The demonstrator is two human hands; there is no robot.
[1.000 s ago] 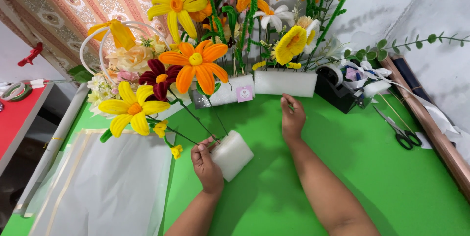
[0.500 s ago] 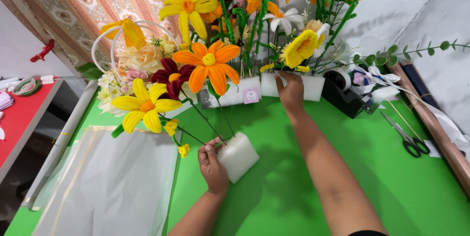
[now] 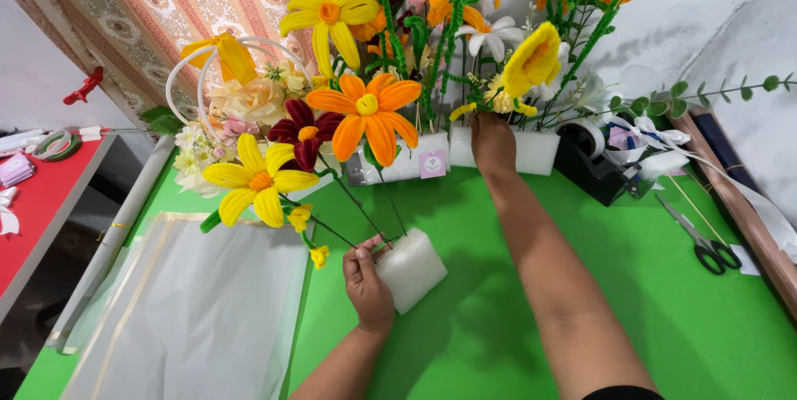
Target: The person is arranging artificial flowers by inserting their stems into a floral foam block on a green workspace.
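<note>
Artificial flower arranging on a green work surface.

The left hand [image 3: 368,281] curls against the near edge of the white foam block [image 3: 411,269], steadying it; thin stems rise from the block to a yellow flower [image 3: 256,181], a dark red flower [image 3: 304,132] and an orange flower [image 3: 366,109]. The right hand [image 3: 492,139] reaches far into the stems standing in the rear foam block [image 3: 531,153]; its fingers are hidden, so its grip cannot be told. Recommended practice: brace the near block flat while handling any stem. Scissors [image 3: 703,240] lie right on the green table [image 3: 515,317]; patterned curtain [image 3: 166,10] behind.
</note>
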